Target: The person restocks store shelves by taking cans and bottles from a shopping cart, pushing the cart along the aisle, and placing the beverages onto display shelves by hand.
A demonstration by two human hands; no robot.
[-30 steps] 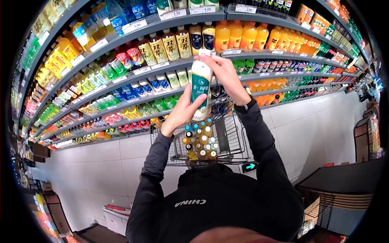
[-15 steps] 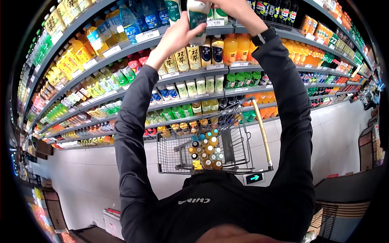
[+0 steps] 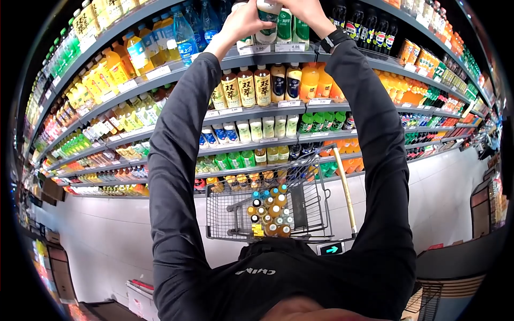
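My left hand point(image 3: 243, 22) is closed around a white and dark green drink bottle point(image 3: 266, 24) at the upper shelf, its thumb across the front. The bottle stands upright at the shelf's front edge, beside similar green and white bottles point(image 3: 292, 28). At the bottle's top, my right hand point(image 3: 304, 12) holds on from the right; most of its fingers are cut off by the frame's upper edge. Price tags point(image 3: 290, 47) line the shelf edge just below.
Shelves of drinks curve around me, with blue-labelled bottles point(image 3: 184, 35) to the left and dark cola bottles point(image 3: 367, 27) to the right. Close before my body stands a wire shopping cart point(image 3: 219, 216) holding several bottles point(image 3: 270, 214). An arrow sign point(image 3: 332, 250) is beside it.
Both hands have moved forward with the bottle, from in front of the shelf to its front edge. In view, the shelves sit slightly lower and the cart has shifted a little.
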